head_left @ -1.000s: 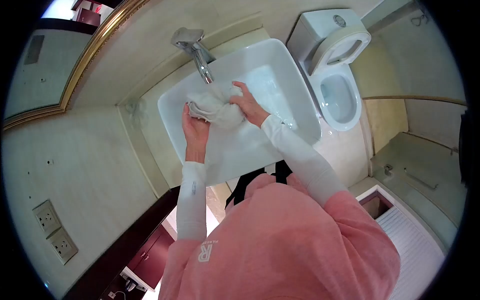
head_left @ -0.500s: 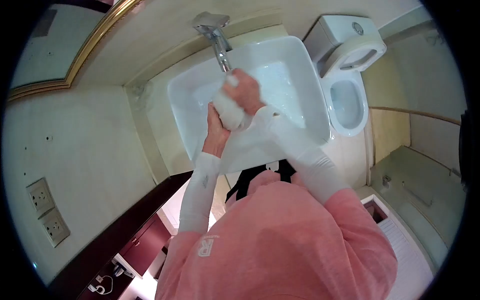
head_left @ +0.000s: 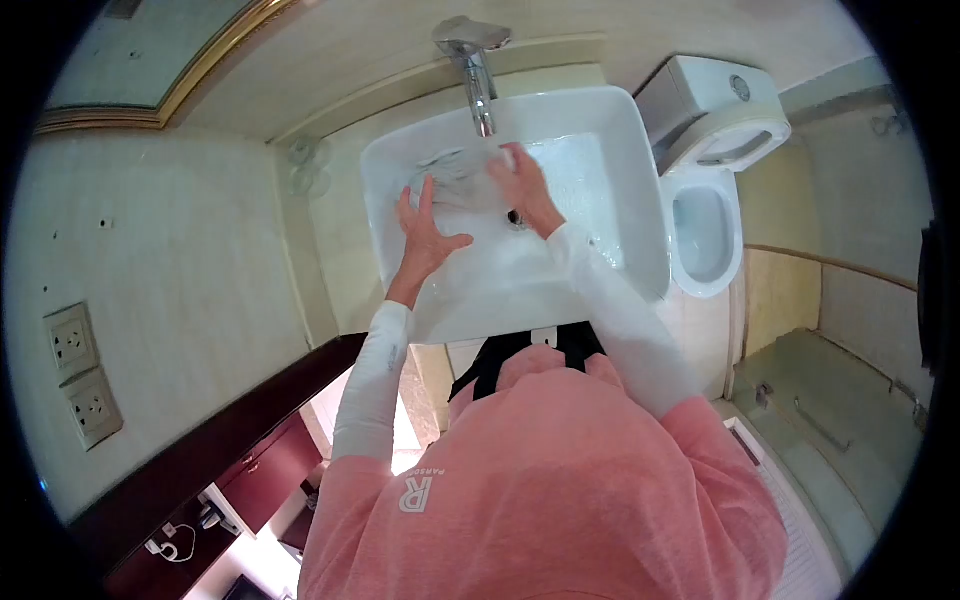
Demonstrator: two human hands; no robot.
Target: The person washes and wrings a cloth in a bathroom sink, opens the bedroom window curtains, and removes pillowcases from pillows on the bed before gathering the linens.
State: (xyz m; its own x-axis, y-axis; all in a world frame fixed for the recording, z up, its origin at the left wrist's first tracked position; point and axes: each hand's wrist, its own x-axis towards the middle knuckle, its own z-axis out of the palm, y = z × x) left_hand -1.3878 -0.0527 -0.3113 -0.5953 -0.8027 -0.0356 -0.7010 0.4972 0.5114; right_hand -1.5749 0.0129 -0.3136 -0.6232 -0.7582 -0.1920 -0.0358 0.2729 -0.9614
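A wet white cloth, thin-looking and smeared by motion, hangs loosely spread over the left part of the white sink. My left hand is open, its fingers spread and thumb stretched out, with the fingertips at the cloth's near-left edge. On the other side, my right hand has its fingers bent around the cloth's right end, somewhat blurred. The chrome faucet stands just above the cloth. Between my hands the dark drain shows partly.
Water shines in the right part of the basin. A white toilet with its seat raised stands right of the sink. On the left are wall sockets and a gold-framed mirror. A dark edge runs along the lower left.
The cloth, bunched up between both hands before, is now loosely spread out. My hands have moved apart, and my left fingers have opened. The view has shifted slightly.
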